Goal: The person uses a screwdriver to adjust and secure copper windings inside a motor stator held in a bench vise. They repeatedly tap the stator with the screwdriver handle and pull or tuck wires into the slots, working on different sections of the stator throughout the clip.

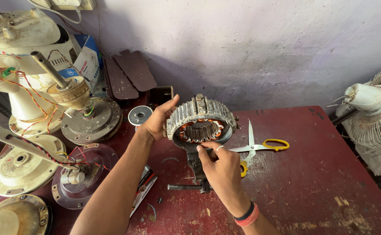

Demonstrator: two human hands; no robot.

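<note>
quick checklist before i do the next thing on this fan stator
1. Left hand braces the stator rim: ok.
2. Right hand fingertips at the copper windings: ok.
3. Stator seated on the bench stand: cannot tell, the joint is hidden.
4. Scissors within reach, lying open on the red table: ok.
5. Blades clear of the right hand: not ok, close beside it.

A small fan-repair workshop, by every sign: worn red workbench (312, 182) against a stained plaster wall (264, 48), crowded at the left with dismantled ceiling-fan motors (83, 115) and housings (20, 167) trailing red and yellow wires. Ribbed motor stator with copper windings (201, 124) clamped on a small bench vise (197, 167), yellow-handled scissors (260, 147) beside it, a caged table fan (375, 117) at the right.
</note>
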